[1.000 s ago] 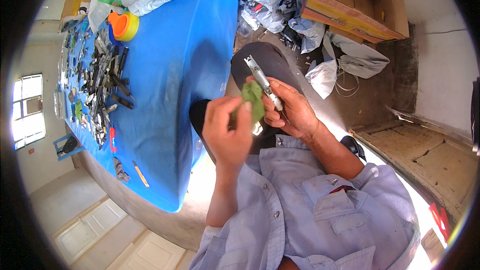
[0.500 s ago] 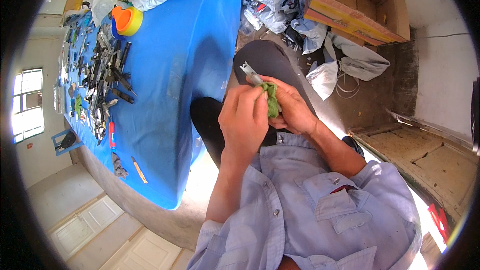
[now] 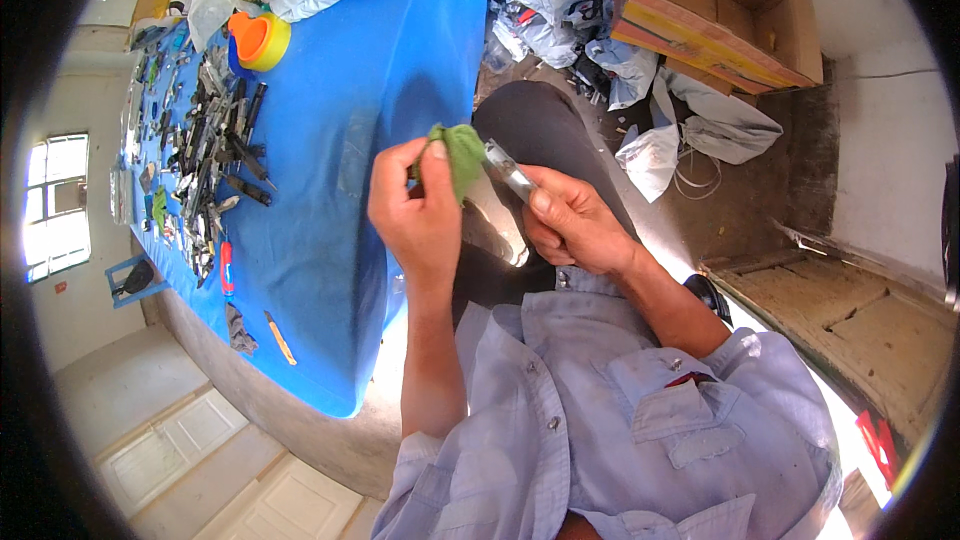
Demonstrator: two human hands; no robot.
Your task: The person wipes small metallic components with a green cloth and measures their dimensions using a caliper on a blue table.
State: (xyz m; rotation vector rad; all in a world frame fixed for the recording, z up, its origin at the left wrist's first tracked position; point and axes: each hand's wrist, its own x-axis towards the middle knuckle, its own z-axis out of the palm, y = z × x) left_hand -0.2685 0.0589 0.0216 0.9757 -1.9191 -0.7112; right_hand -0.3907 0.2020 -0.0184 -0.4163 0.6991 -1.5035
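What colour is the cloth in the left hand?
Green; the cloth in the left hand shows best in the head view.

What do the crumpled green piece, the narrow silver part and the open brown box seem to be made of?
The crumpled green piece looks like matte fabric, given its soft folds. The narrow silver part is probably shiny metal, since it glints, though coated plastic is possible. The open brown box looks like dull cardboard, with stiff, folded sides.

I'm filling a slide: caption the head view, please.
Beside a blue-covered table, the left hand holds a green cloth, the right hand a slim silvery part.
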